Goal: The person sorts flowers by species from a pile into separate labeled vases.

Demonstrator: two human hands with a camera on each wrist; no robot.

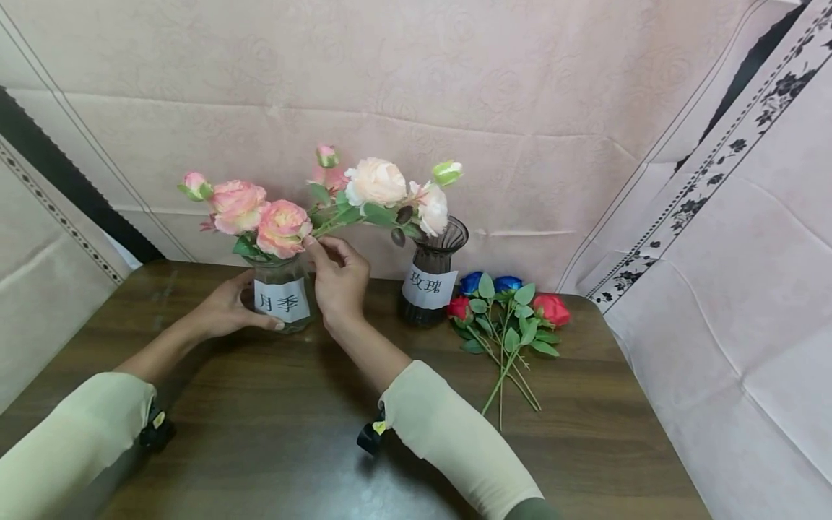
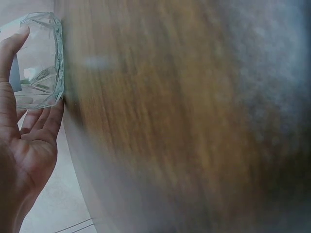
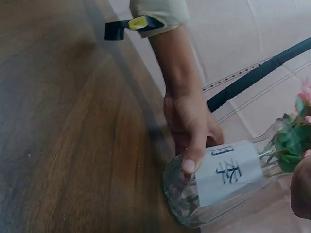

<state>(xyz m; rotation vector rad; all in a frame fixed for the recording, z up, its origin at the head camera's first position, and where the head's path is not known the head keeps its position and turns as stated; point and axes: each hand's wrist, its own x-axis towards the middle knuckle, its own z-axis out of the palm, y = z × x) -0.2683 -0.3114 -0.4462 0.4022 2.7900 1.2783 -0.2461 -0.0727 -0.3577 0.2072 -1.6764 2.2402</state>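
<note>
In the head view, a clear glass vase (image 1: 279, 323) with a white paper label stands on the table, pink roses (image 1: 237, 206) in its mouth. My left hand (image 1: 224, 307) grips this vase low down, thumb across the front; the left wrist view shows the fingers behind the glass. Beside the vase mouth, my right hand (image 1: 341, 282) pinches the stem of a pale flower spray (image 1: 377, 182), which leans right over a dark glass vase (image 1: 419, 312). Only a fingertip of the right hand shows at the edge of the right wrist view.
Right of the dark labelled vase lie a red rose (image 1: 552, 310), another red one and two blue roses (image 1: 508, 283), their stems crossing on the wooden table (image 1: 273, 440). A pale cloth backdrop (image 1: 520, 94) rises behind the table.
</note>
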